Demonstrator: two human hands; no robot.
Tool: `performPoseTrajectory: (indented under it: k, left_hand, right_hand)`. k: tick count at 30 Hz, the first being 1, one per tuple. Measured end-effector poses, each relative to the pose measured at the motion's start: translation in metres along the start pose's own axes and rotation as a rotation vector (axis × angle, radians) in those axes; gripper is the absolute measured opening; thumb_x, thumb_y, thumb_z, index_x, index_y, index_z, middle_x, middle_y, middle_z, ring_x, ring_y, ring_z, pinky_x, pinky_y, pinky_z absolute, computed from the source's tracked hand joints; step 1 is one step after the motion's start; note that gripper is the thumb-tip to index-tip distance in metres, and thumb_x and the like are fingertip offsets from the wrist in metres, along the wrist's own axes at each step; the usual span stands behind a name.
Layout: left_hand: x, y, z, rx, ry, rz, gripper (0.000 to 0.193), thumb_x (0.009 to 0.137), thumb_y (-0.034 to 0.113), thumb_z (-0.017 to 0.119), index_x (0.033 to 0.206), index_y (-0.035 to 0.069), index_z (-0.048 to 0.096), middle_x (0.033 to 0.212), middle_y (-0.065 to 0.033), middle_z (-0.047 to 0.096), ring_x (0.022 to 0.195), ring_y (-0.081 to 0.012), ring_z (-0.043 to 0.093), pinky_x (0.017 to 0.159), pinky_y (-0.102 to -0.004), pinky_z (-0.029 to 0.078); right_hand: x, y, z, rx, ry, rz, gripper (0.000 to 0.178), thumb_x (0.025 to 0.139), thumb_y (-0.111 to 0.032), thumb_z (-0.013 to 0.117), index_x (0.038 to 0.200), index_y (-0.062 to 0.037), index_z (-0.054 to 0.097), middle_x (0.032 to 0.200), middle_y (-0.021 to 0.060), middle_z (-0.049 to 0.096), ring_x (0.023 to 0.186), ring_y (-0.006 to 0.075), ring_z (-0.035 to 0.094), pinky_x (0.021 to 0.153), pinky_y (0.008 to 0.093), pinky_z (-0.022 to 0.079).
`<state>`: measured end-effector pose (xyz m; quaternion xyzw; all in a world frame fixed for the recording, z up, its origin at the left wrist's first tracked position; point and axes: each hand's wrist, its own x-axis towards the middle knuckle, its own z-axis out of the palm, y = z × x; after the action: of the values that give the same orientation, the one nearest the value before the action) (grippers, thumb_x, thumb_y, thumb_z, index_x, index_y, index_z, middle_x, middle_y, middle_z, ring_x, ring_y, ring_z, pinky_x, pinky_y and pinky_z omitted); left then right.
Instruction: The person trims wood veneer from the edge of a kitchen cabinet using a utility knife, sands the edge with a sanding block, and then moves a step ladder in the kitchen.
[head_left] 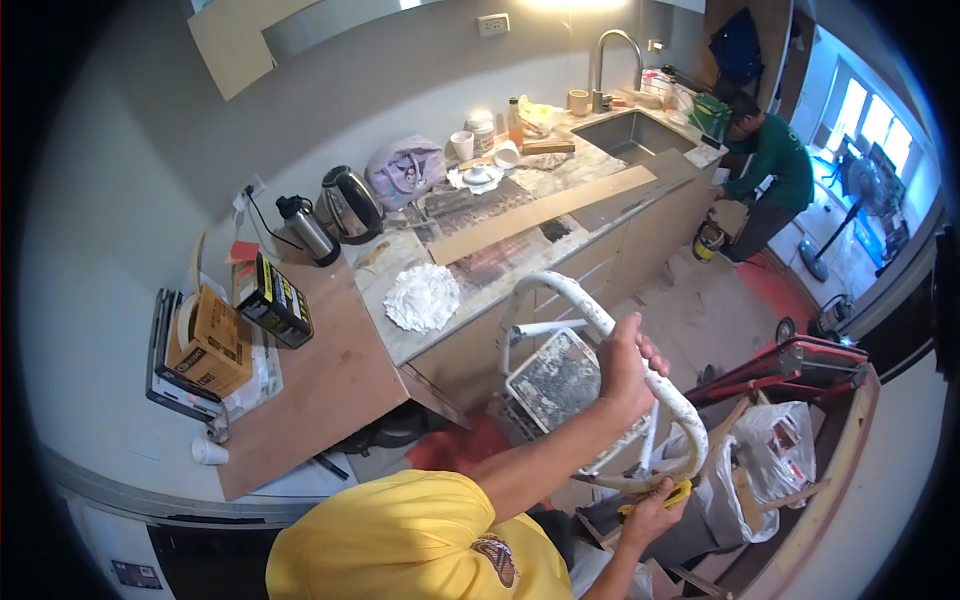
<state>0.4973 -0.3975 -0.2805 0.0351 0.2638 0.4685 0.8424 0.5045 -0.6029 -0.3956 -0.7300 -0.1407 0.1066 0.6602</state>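
My left hand [625,368] is closed around the curved white top rail of a paint-spattered step ladder [570,372]. The ladder is tilted in front of me, with its worn step facing up. Lower on the same rail, my right hand [655,512] is closed on a small yellow-and-black tool [682,493]. This hand lies against the rail's lower end; the tool's exact kind is mostly hidden by my fingers.
A countertop [390,335] holds a long board [540,215], a crumpled white sheet [422,297], a kettle [352,205] and a sink [640,135]. A person in green [785,165] bends by a can [708,242]. White bags [775,450] sit right, beside a red folded cart [790,362].
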Motion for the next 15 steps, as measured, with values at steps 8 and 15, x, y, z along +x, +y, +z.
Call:
performPoseTrajectory:
  k: [8,15]
  left_hand:
    - [-0.028,0.000,-0.028,0.099,0.120,0.064,0.029,0.091,0.027,0.058,0.071,0.015,0.039,0.056,0.0006,0.039,0.048,-0.0143,0.041,0.046,-0.0335,0.040]
    - [-0.023,-0.010,-0.040,0.156,0.235,-0.014,0.028,0.091,0.027,0.060,0.076,0.016,0.039,0.059,0.0020,0.037,0.050,-0.0127,0.040,0.047,-0.0309,0.038]
  right_hand:
    - [-0.040,0.019,-0.013,0.190,-0.022,0.169,0.017,0.100,-0.018,0.052,0.098,-0.0010,0.050,0.074,0.0061,0.058,0.052,0.0120,0.054,0.047,0.0262,0.047]
    - [-0.056,0.021,-0.013,0.102,0.021,0.190,0.023,0.101,-0.023,0.052,0.099,0.0004,0.052,0.072,0.0060,0.058,0.051,0.0111,0.055,0.047,0.0239,0.046]
